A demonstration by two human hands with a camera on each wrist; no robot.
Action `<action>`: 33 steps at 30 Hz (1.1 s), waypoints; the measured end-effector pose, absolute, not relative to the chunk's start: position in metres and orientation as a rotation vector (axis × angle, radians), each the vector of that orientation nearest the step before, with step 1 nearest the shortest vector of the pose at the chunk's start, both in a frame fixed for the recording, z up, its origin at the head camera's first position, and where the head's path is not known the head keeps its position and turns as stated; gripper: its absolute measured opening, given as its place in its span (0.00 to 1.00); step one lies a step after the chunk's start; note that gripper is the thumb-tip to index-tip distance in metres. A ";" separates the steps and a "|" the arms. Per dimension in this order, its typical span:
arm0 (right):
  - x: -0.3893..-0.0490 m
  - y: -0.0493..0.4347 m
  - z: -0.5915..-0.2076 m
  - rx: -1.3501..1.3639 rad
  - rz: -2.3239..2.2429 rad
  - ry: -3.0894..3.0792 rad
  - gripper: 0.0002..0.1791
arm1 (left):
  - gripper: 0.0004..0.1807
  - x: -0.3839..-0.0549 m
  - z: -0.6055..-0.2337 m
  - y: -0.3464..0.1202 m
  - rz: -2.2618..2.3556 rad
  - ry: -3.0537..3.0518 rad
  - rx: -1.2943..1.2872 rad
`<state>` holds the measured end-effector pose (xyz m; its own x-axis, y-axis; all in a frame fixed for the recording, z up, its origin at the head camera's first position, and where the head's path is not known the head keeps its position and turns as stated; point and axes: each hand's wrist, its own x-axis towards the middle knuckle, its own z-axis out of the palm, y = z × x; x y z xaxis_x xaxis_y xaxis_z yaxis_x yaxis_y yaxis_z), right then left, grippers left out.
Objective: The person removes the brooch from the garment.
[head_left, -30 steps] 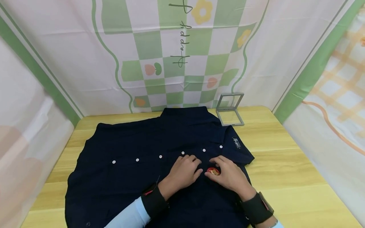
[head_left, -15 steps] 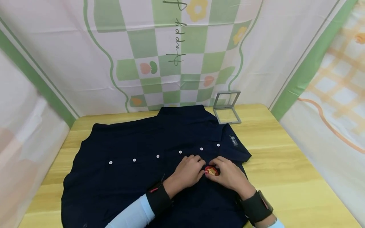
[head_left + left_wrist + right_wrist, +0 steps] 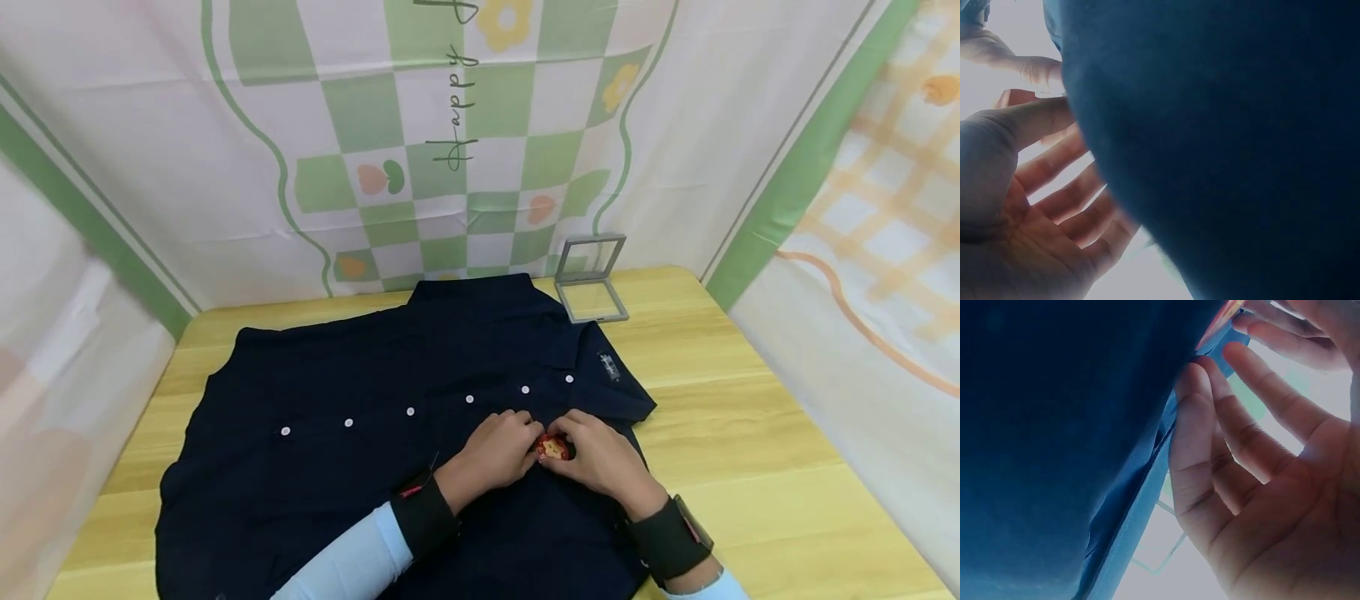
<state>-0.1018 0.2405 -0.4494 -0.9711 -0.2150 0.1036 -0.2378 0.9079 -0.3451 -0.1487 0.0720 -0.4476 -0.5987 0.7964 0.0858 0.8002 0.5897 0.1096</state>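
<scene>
A round red badge [image 3: 553, 447] with a yellow-gold picture lies on the chest of a dark navy shirt [image 3: 337, 492], between my two hands. My left hand [image 3: 497, 450] has its thumb and forefinger at the badge's left edge. From the other side, my right hand [image 3: 600, 458] curves thumb and forefinger round its right edge. In the right wrist view the right hand [image 3: 1260, 481] brings its fingertips together at the cloth, just below the badge's edge [image 3: 1221, 324]. The left wrist view has the left hand [image 3: 1035, 206] against the shirt, its fingertips partly hidden by cloth.
White buttons [image 3: 410, 412] run in a row across the shirt, which lies on a wooden table [image 3: 750, 450]. An opened clear case with a grey frame [image 3: 592, 300] stands behind the shirt's collar. A patterned curtain [image 3: 480, 167] closes off the back.
My left hand has moved right until its fingers meet the badge. The badge is tilted more between both hands. The view has shifted slightly.
</scene>
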 end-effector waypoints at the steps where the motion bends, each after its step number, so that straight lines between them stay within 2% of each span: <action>1: -0.102 0.240 -0.449 0.359 0.556 -3.010 0.19 | 0.14 -0.148 -0.448 0.073 -0.201 -2.785 -1.399; 19: -0.100 0.243 -0.451 0.451 0.573 -3.006 0.17 | 0.09 -0.146 -0.450 0.077 -0.175 -2.758 -1.439; 33: -0.102 0.244 -0.453 0.471 0.575 -2.990 0.17 | 0.12 -0.147 -0.451 0.077 -0.185 -2.767 -1.434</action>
